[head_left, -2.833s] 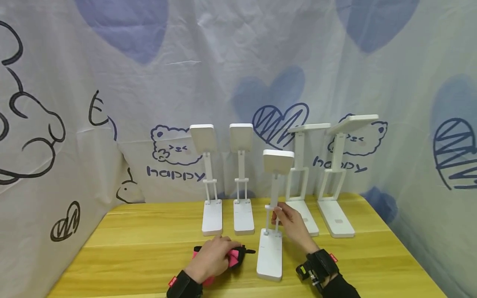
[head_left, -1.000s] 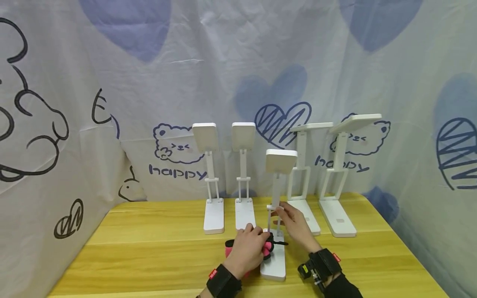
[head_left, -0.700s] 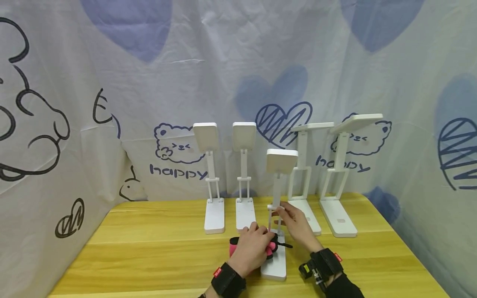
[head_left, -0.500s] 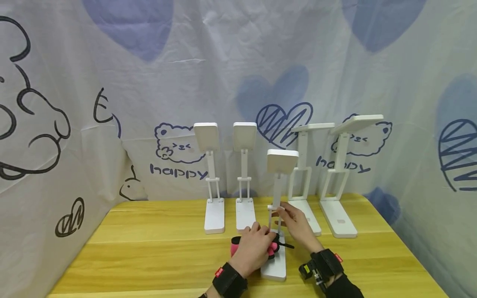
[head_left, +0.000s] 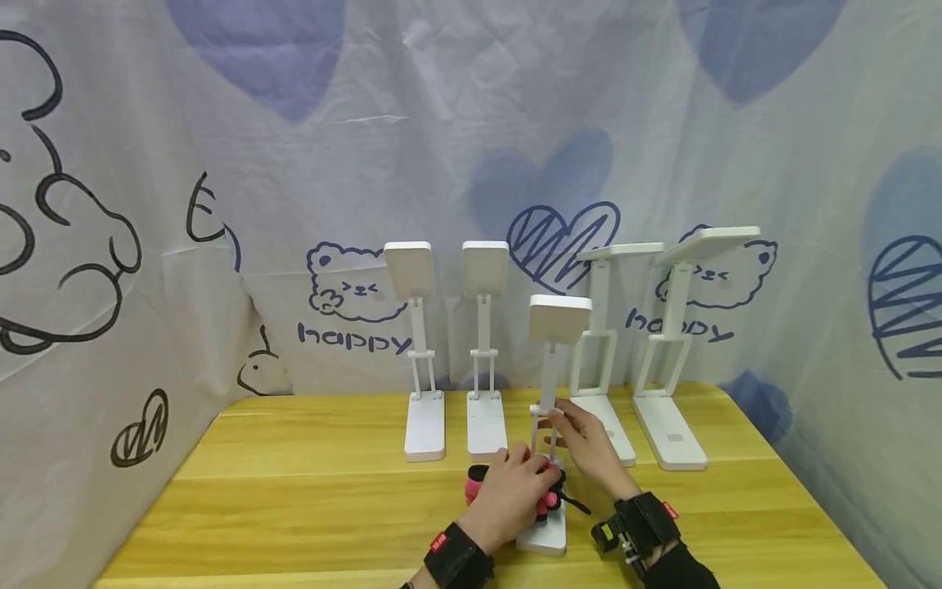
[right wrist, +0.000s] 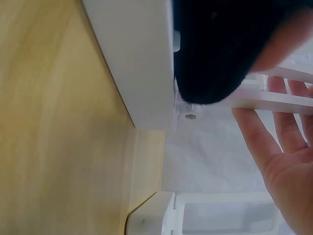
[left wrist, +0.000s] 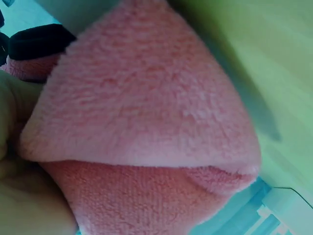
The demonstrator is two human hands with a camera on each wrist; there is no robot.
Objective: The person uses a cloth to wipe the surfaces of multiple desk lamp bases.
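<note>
My left hand (head_left: 508, 499) grips a pink plush cloth with black edging (head_left: 476, 484) over the base of the nearest white desk lamp (head_left: 559, 317). Pink folds of the cloth (left wrist: 142, 93) fill most of the left wrist view, while its dark edge (right wrist: 210, 63) lies against the white base (right wrist: 132, 54) in the right wrist view. Higher up on that lamp, my right hand (head_left: 589, 446) holds the thin twin-rod stem, its fingers (right wrist: 254, 132) reaching around the rods. Part of the base is hidden behind the left hand and cloth.
Two white lamps stand behind to the left, the outer one (head_left: 424, 429) and its neighbour (head_left: 486, 429). Two more, one (head_left: 602, 425) partly behind my right hand and another (head_left: 668, 433), stand right. A printed curtain (head_left: 353, 180) borders the wooden table (head_left: 294, 483).
My left hand has carried the cloth rightward from the tabletop onto the lamp's base, shifting slightly further right in the last half second. The right hand keeps its hold on the stem.
</note>
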